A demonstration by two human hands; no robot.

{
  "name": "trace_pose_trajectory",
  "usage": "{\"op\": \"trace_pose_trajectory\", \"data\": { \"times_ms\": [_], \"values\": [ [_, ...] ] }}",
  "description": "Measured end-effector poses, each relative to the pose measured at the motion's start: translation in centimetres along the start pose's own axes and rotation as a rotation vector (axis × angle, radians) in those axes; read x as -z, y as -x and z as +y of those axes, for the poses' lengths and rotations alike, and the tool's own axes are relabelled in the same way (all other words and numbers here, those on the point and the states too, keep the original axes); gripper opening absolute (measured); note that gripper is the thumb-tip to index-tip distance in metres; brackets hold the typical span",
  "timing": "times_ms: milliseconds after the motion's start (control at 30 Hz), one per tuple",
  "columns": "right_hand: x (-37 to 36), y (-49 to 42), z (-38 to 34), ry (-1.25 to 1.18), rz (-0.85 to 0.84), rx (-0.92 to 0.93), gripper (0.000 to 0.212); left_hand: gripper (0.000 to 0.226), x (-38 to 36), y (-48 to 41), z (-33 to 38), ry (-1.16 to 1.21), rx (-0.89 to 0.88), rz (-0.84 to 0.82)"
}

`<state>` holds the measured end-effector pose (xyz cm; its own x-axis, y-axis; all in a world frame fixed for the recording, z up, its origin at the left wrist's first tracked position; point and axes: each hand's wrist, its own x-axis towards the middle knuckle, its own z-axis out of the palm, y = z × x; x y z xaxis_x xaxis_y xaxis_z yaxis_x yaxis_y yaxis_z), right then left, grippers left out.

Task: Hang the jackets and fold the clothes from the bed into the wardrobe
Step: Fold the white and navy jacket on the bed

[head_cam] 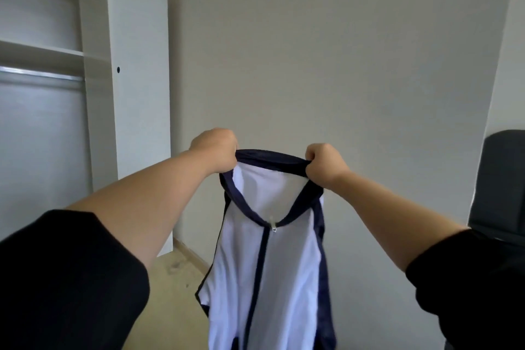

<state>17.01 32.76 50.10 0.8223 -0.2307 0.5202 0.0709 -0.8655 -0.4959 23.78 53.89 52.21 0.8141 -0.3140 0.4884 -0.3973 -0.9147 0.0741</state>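
Bare grey wall ahead, pale floor (pixel 181 270) below, dark chair (pixel 500 179) at the right edge of view. Fingers of the left hand (pixel 217 150) curled tight round the navy collar of the jacket (pixel 267 264); right hand (pixel 324 163) likewise clenched on the collar's other end. Both arms outstretched, black sleeves pushed up. The jacket, white with navy trim and zipped, hangs free in mid-air between the hands, well apart from the wardrobe (pixel 93 94) at the left. Wardrobe door open; hanging rail (pixel 39 75) bare in the visible stretch, shelf (pixel 39 48) above it holding nothing that shows. No hanger seen. Bed out of view. Judgement: early; this jacket not yet hung, folding yet to be done.
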Motion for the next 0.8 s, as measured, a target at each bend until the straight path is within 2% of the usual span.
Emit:
{"op": "trace_pose_trajectory", "data": {
  "times_ms": [100,167,267,333,400,433,500,533,600,633,667,733,767,800],
  "values": [
    [0.4,0.1,-0.1,-0.164,0.011,-0.025,0.022,0.017,-0.1,0.0,0.3,0.096,0.045,-0.041],
    [0.5,0.6,-0.2,-0.242,-0.030,-0.002,0.020,0.020,-0.1,0.2,0.5,0.252,0.089,-0.079],
    [0.1,1.3,-0.2,-0.213,-0.148,0.053,0.031,0.023,-0.2,0.2,1.2,0.526,0.143,-0.117],
    [-0.3,2.0,0.1,-0.046,-0.351,0.039,0.029,0.023,-0.4,0.5,1.4,0.587,0.137,-0.113],
    [-0.7,2.3,0.8,0.355,-0.449,0.047,0.025,0.027,-0.8,0.6,1.3,0.459,0.076,-0.118],
    [-0.6,2.3,1.1,0.526,-0.413,0.053,0.020,0.028,-1.0,0.7,1.2,0.338,0.037,-0.098],
    [0.3,1.7,1.4,0.672,-0.232,0.069,0.006,0.027,-0.9,1.0,1.5,0.187,-0.024,0.076],
    [1.0,1.2,1.7,0.694,-0.093,0.099,0.013,0.027,-0.7,1.0,1.6,0.172,-0.036,0.201],
    [2.1,0.4,2.0,0.749,0.198,0.230,0.012,0.028,-0.5,0.6,1.6,0.283,0.008,0.417],
    [2.5,0.2,2.2,0.776,0.268,0.255,0.010,0.026,-0.2,0.4,1.3,0.365,0.077,0.388],
    [2.7,0.4,2.3,0.795,0.222,0.213,0.009,0.024,-0.2,0.5,1.0,0.383,0.126,0.239],
    [2.3,0.9,2.7,0.834,-0.131,0.046,0.009,0.024,-0.7,1.1,0.9,0.320,0.170,-0.217],
    [2.0,0.9,3.0,0.834,-0.259,-0.027,0.013,0.027,-1.0,1.2,0.7,0.315,0.175,-0.345],
    [2.0,0.9,3.0,0.807,-0.296,-0.066,0.015,0.028,-1.3,1.2,0.6,0.323,0.175,-0.388]
  ]
}}
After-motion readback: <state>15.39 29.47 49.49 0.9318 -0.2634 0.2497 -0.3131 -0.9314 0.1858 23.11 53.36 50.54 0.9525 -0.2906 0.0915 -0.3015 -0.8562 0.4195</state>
